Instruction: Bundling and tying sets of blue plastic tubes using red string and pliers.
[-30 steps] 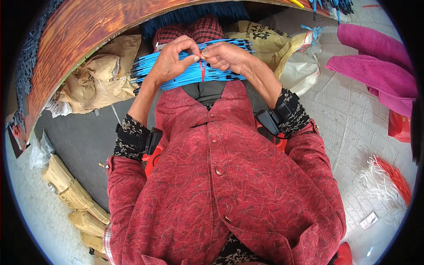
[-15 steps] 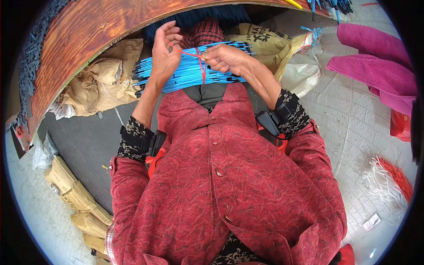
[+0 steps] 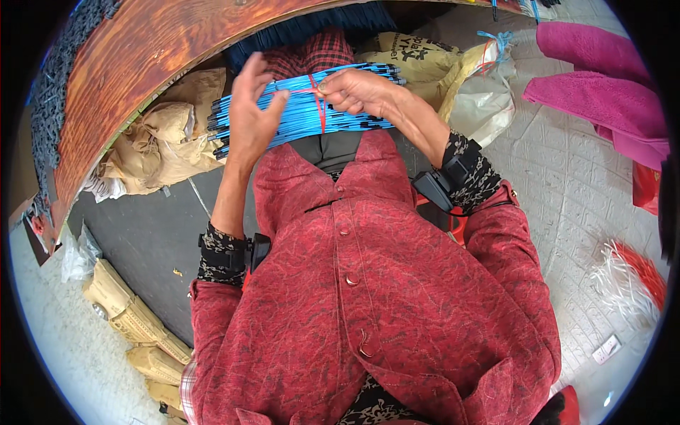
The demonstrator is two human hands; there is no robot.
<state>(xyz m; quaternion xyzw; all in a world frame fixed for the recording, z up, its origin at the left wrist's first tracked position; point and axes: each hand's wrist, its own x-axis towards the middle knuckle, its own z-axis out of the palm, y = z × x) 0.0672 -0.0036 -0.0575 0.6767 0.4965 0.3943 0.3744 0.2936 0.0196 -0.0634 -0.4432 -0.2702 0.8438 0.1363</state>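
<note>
Across my lap lies a bundle of thin blue rods with black ends [image 3: 294, 126]. A red tie string [image 3: 322, 117] is wrapped around its middle. My right hand [image 3: 361, 92] is closed, pinching the string between thumb and fingers just above the bundle. From that pinch a short length of string runs left toward my left hand [image 3: 253, 117]. The left hand is over the bundle's left part, its thumb apart from its raised, slightly blurred fingers. I see nothing held in it.
A wooden tabletop [image 3: 163, 46] curves across the far left, with dark pieces [image 3: 49, 120] heaped along its edge. Brown paper sacks [image 3: 159, 142] lie beneath it. Purple towels [image 3: 595, 106] hang at the right, above red and white strings [image 3: 627, 276] on the floor.
My left hand has let go of the red string; its thumb and fingers have spread apart, and it has moved slightly down and left. The right hand keeps its pinch almost in place.
</note>
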